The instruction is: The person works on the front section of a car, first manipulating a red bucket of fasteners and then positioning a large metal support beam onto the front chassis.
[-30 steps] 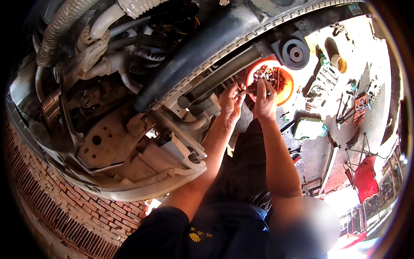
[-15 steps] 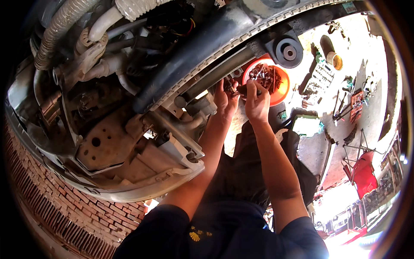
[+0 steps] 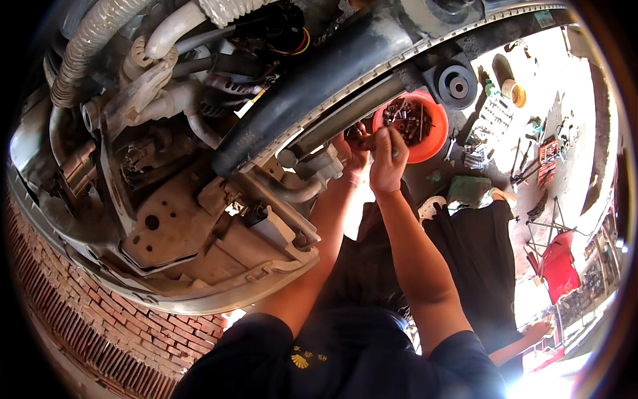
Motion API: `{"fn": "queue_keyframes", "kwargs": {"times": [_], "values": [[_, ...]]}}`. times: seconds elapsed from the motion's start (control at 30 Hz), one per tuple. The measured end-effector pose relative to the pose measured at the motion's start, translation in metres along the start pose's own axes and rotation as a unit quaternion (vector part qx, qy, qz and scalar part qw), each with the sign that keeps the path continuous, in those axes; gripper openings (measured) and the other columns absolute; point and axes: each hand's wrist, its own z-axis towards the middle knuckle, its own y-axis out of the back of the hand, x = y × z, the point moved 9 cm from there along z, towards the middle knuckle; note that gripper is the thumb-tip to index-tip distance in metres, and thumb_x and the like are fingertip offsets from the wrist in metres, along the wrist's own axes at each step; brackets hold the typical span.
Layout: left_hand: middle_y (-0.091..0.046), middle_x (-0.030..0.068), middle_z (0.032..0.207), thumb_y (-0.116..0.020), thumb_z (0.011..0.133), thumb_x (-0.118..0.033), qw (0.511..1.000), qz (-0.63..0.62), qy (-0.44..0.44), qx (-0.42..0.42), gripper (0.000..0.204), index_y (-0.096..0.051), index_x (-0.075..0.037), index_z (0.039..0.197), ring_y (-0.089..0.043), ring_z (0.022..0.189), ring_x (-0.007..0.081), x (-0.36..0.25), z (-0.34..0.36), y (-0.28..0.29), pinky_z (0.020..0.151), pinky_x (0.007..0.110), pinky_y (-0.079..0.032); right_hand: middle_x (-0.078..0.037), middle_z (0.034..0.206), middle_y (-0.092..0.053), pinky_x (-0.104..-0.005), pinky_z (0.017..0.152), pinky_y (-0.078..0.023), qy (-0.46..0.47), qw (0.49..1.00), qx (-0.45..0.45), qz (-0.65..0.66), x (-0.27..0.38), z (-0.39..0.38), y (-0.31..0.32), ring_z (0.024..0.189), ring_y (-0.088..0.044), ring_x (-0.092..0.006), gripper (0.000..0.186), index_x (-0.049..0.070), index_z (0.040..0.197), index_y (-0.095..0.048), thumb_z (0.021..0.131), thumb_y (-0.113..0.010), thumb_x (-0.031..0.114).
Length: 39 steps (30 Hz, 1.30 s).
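Beneath the dark beam of the car, my right hand is closed, thumb uppermost, on a small dark metal piece, possibly a tool. Just left of it and partly behind it, my left hand has its fingers curled at the same piece; what exactly it grips is hidden. Both hands are raised beside a red bucket holding several bolts and small metal parts. Grey pipes and brackets lie just left of my left hand.
The car's underside fills the left. On the right floor lie socket sets, an orange tool case, a green box, a tin and a red folding chair. Dark trousers and another bare limb show lower right.
Both hands have shifted slightly left and turned around the piece, still close together. Dark trouser legs now cover more floor at right, and a bare limb has appeared at lower right.
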Motion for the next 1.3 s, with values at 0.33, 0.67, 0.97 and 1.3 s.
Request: {"fn": "queue_keyframes", "kwargs": {"times": [0.33, 0.67, 0.97, 1.3], "values": [[-0.062, 0.0026, 0.081, -0.064, 0.099, -0.050, 0.996, 0.075, -0.021, -0.049, 0.041, -0.058, -0.010, 0.107, -0.058, 0.069, 0.0148, 0.001, 0.005, -0.001, 0.063, 0.031, -0.050, 0.001, 0.058, -0.036, -0.0331, 0.049, -0.033, -0.256, 0.908, -0.157, 0.292, -0.048, 0.035, 0.015, 0.050, -0.035, -0.0138, 0.030, 0.015, 0.068, -0.038, 0.089, -0.058, 0.021], [-0.064, 0.0044, 0.087, -0.068, 0.097, -0.046, 0.989, 0.084, -0.020, -0.117, 0.038, -0.060, -0.012, 0.112, -0.057, 0.074, 0.0157, -0.001, 0.008, 0.022, 0.072, 0.033, -0.050, 0.003, 0.050, -0.026, -0.0330, 0.050, -0.028, -0.363, 0.875, -0.136, 0.289, -0.058, 0.050, 0.011, 0.044, -0.023, -0.0135, 0.032, 0.019, 0.062, -0.033, 0.088, -0.051, 0.022], [-0.064, 0.0039, 0.084, -0.063, 0.100, -0.048, 0.989, 0.106, -0.063, -0.086, 0.038, -0.059, -0.011, 0.105, -0.057, 0.073, 0.0154, -0.002, 0.004, 0.005, 0.069, 0.030, -0.049, 0.000, 0.058, -0.044, -0.0337, 0.054, -0.040, -0.197, 0.927, -0.133, 0.289, -0.046, 0.039, 0.018, 0.052, -0.043, -0.0141, 0.026, 0.013, 0.072, -0.047, 0.095, -0.055, 0.019], [-0.056, 0.0006, 0.077, -0.058, 0.102, -0.053, 0.989, 0.131, -0.062, -0.041, 0.042, -0.055, -0.011, 0.098, -0.047, 0.062, 0.0106, 0.001, 0.002, -0.010, 0.061, 0.027, -0.040, 0.002, 0.058, -0.045, -0.0286, 0.049, -0.032, -0.161, 0.945, -0.151, 0.243, -0.036, 0.019, 0.010, 0.049, -0.039, -0.0105, 0.035, 0.011, 0.063, -0.047, 0.095, -0.060, 0.021]]}}
